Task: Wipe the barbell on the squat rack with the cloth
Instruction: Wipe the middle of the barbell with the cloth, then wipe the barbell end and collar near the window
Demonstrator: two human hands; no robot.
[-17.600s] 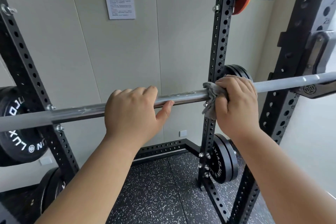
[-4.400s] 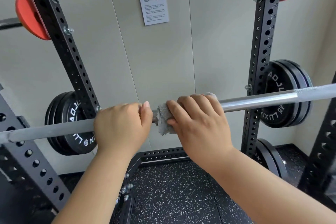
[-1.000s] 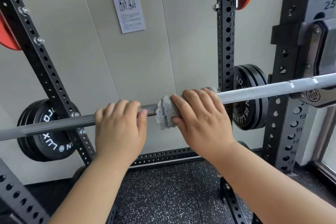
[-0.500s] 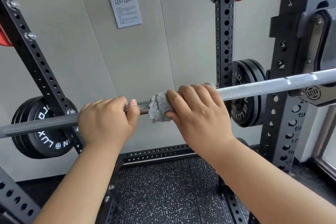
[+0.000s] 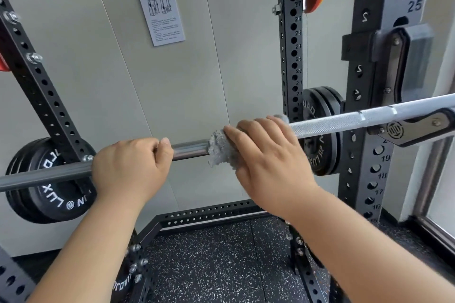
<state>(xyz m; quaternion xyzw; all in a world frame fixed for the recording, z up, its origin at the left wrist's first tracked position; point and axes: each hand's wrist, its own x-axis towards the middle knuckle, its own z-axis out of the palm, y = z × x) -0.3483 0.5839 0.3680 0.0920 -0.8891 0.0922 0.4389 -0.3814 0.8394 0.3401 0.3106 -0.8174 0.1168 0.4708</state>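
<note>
The barbell lies across the squat rack. It runs from the lower left of the frame up to the right edge, where it sits in a steel hook. The left hand grips the bare shaft at centre left, its fingers curled over the top. The right hand, just right of centre, holds the grey cloth wrapped around the bar. Its fingers are closed over the cloth, and a bunched edge of it sticks out toward the left hand. A short shiny piece of bar shows between the two hands.

I think the wiping is now at the middle part of the bar. Some things could go wrong from here. The rough knurled part to the right may catch the fluffy cloth and pull it out of the grip. If the right hand slides left, it may bump the left hand, and the place under that hand would be missed. A hard push along the bar could also shift it in the hook.
</note>
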